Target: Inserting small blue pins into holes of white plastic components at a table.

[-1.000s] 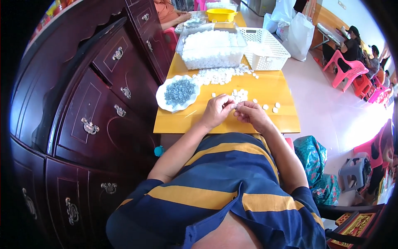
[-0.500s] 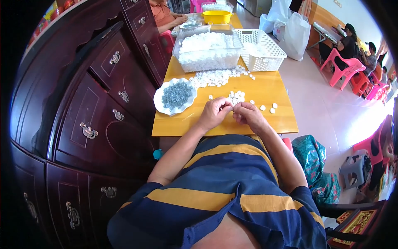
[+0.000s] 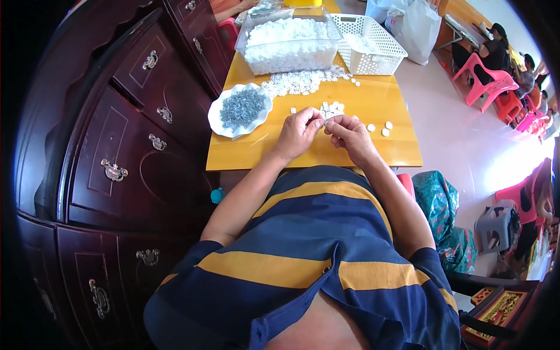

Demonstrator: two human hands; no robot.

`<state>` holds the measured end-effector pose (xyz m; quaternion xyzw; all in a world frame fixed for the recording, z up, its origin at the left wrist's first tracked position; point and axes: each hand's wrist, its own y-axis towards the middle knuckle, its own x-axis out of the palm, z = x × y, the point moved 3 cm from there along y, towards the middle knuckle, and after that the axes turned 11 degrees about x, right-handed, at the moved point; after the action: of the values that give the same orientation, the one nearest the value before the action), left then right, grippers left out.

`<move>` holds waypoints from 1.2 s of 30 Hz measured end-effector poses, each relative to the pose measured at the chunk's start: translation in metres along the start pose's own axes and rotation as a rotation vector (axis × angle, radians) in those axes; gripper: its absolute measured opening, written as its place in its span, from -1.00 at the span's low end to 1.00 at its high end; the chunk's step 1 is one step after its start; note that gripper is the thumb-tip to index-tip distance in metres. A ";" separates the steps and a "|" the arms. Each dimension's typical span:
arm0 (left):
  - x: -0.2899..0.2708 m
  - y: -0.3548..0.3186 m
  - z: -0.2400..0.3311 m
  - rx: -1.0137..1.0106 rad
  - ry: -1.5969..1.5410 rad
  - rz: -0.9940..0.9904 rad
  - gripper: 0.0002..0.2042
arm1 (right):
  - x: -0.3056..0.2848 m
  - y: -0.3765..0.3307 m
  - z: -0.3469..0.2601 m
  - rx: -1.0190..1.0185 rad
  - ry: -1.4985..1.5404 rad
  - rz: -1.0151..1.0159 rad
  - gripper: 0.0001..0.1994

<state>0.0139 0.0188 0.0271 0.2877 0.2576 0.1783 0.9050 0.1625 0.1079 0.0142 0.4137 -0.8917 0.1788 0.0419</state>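
Observation:
My left hand (image 3: 298, 134) and my right hand (image 3: 353, 139) meet above the near part of the wooden table, thumbs and forefingers pinched together. Whatever is between the fingertips is too small and too covered to name. Just beyond the fingers lies a little pile of small white plastic pieces (image 3: 334, 109). A few round white pieces (image 3: 371, 128) lie apart, to the right of my right hand. Left of my left hand, a white scalloped plate (image 3: 220, 125) holds a heap of thin grey-blue clear pieces (image 3: 244, 109).
Farther back, many loose white pieces (image 3: 300, 82) spread before a clear bin (image 3: 290, 56) full of white parts. A white perforated basket (image 3: 382, 63) stands beside it. Dark wooden drawers (image 3: 111, 140) line the left. A green bag (image 3: 436, 201) sits on the floor at right.
The whole view has shifted, so the table and hands appear higher in the picture. Both hands stay pinched together, with the fingers slightly rearranged.

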 end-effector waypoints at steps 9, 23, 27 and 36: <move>0.005 -0.005 -0.022 -0.328 -0.402 -0.036 -0.79 | 0.004 -0.002 -0.002 -0.164 -0.033 0.049 -0.87; 0.005 -0.004 -0.015 -0.226 -0.283 -0.062 -0.81 | 0.002 -0.001 -0.001 -0.151 -0.065 0.100 -0.89; 0.004 -0.004 -0.013 -0.197 -0.246 -0.056 -0.80 | 0.002 0.000 -0.001 -0.147 -0.076 0.111 -0.90; 0.004 -0.003 -0.013 -0.170 -0.195 -0.068 -0.81 | 0.001 0.001 0.001 -0.141 -0.091 0.133 -0.91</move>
<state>0.0099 0.0241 0.0144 0.2168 0.1623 0.1398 0.9524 0.1611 0.1077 0.0135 0.3571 -0.9286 0.0991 0.0185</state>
